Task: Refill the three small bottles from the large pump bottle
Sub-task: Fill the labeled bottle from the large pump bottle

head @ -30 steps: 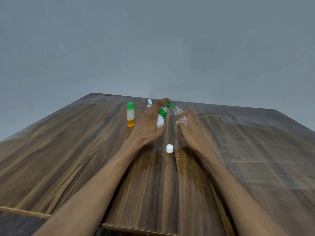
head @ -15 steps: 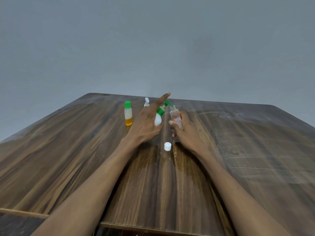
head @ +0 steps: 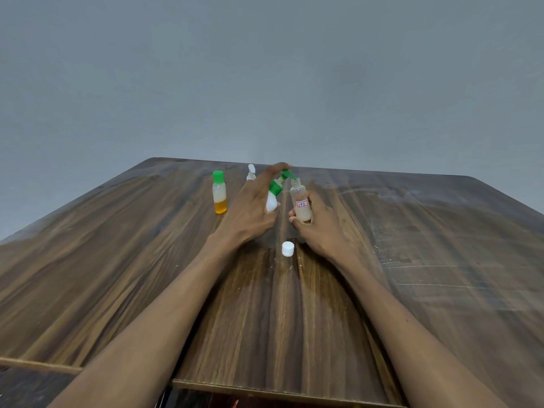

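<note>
Head view: left hand (head: 248, 206) grips pump bottle (head: 273, 198), nozzle just left of open-necked small bottle (head: 300, 201), held upright in right hand (head: 319, 228).

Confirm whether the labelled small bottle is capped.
Uncapped: the labelled small bottle shows a bare open neck, and a white cap lies on the table.
</note>
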